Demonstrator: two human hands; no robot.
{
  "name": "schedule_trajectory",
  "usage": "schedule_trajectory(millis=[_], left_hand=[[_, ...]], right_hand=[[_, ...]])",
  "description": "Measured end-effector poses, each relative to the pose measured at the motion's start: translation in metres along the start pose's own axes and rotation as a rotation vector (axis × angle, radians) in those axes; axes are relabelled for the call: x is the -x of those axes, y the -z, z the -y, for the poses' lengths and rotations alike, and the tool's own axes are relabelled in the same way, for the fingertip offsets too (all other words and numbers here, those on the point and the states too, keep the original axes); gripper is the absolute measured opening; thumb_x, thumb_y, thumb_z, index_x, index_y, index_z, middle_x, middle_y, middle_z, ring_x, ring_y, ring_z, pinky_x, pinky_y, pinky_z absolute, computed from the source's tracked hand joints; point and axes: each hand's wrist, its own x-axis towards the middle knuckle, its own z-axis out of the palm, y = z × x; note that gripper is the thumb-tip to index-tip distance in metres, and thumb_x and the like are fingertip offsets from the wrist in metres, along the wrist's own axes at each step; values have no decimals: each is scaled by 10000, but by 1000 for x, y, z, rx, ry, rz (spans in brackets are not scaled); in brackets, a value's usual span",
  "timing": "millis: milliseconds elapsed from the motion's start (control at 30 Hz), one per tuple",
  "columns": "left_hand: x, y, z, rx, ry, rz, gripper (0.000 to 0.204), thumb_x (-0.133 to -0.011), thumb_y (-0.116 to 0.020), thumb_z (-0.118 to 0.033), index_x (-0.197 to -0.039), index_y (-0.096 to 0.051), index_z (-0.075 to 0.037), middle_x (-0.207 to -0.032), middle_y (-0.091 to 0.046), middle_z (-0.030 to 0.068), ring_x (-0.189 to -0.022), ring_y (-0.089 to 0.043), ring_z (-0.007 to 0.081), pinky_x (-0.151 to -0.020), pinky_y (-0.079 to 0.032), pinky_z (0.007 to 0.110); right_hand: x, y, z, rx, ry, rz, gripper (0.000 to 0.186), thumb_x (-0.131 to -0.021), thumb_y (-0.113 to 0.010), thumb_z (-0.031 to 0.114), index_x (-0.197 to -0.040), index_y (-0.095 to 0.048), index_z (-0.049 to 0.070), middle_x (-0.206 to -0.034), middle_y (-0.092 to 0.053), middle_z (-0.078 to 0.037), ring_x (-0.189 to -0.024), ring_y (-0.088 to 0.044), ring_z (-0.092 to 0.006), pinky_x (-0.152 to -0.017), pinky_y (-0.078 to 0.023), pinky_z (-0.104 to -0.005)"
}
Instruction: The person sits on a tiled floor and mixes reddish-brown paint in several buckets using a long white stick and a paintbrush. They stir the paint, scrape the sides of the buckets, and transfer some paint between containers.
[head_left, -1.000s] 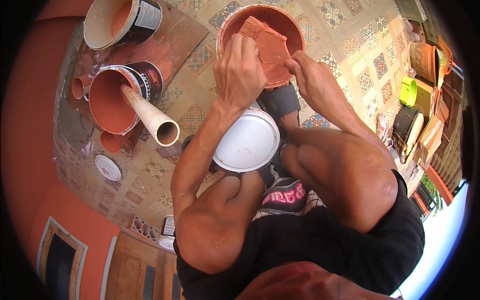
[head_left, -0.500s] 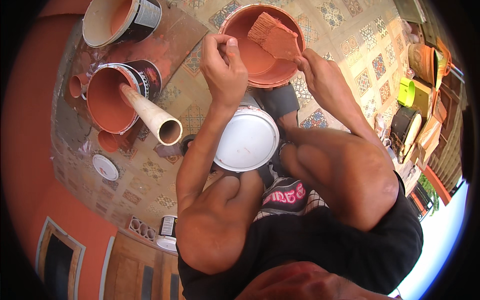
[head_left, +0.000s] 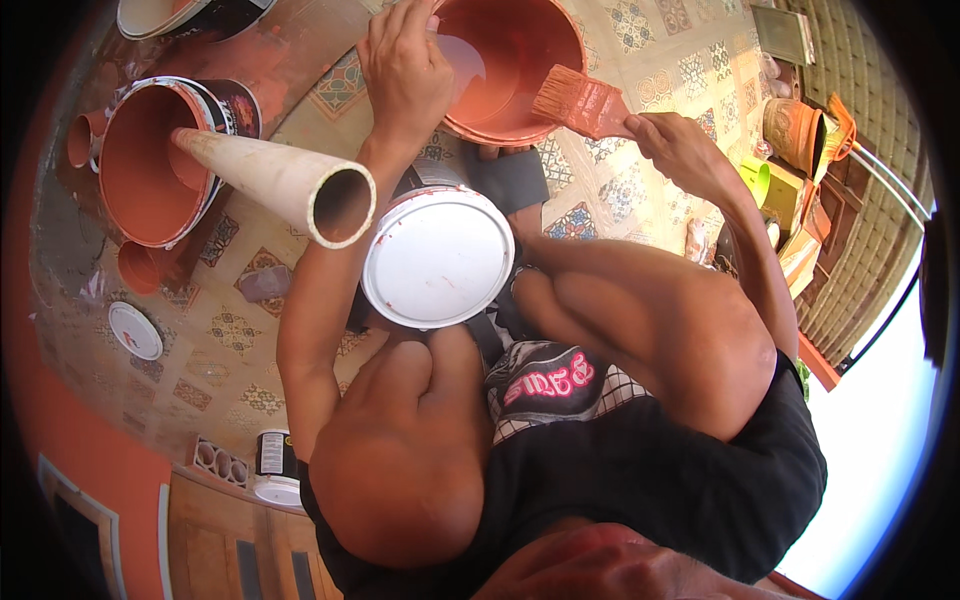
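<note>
My right hand (head_left: 675,148) is closed round the handle of a wide paintbrush (head_left: 583,102), its bristles coated in terracotta-red paint. The bristles point left, over the right rim of an open paint bucket (head_left: 530,60). Paint lies pooled inside at the bucket's left. At the left rim, my left hand (head_left: 408,72) is closed on the edge, its thumb by the rim and its other fingers partly hidden. Between my legs stands another bucket with a white lid (head_left: 438,258), speckled with red.
At left, a red-stained bucket (head_left: 150,165) holds a pale pipe (head_left: 260,175) that sticks up toward me. Another bucket (head_left: 200,18) stands beyond it. A small white lid (head_left: 135,331) and a stone block (head_left: 265,284) lie on the patterned tiles. Flowerpots (head_left: 793,135) line the right.
The brush has moved from inside the bucket to its right rim. My left hand has gone from hovering before the bucket to its left edge. The view has shifted.
</note>
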Motion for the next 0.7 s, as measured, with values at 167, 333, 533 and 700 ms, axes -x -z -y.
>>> schedule_trajectory(millis=[167, 333, 533, 700], left_hand=[[2, 0, 2, -47, 60, 29, 361, -972, -531, -33, -1316, -635, -1, -1185, -667, 177, -1112, -584, 382, -976, -442, 485], [2, -6, 4, -4, 44, -16, 351, -972, -535, -46, -1303, -637, 7, -1175, -668, 178, -1109, -585, 387, -973, -440, 493], [2, -12, 5, 21, 49, -60, 344, -966, -532, -31, -1290, -637, 14, -1177, -671, 178, -1107, -585, 386, -968, -443, 484], [4, -6, 5, 38, 69, -28, 354, -965, -534, -35, -1304, -629, 3, -1177, -673, 175, -1101, -586, 378, -975, -441, 481]], right_hand=[[10, 17, -13, 227, 126, 15, 472, -1083, -407, 374, -967, -621, -31, -740, -555, -147, -727, -548, -294, -713, -487, -452], [30, 28, -23, 238, 13, -91, 599, -1097, -424, 489, -865, -595, -36, -686, -514, -102, -662, -491, -216, -662, -453, -404], [27, 26, -21, 36, 77, -209, 594, -1088, -451, 518, -857, -578, -14, -693, -515, -70, -658, -479, -171, -632, -429, -357], [3, -8, -21, 244, 297, -290, 433, -1116, -435, 351, -1011, -641, -15, -751, -613, -225, -701, -617, -395, -687, -482, -481]])
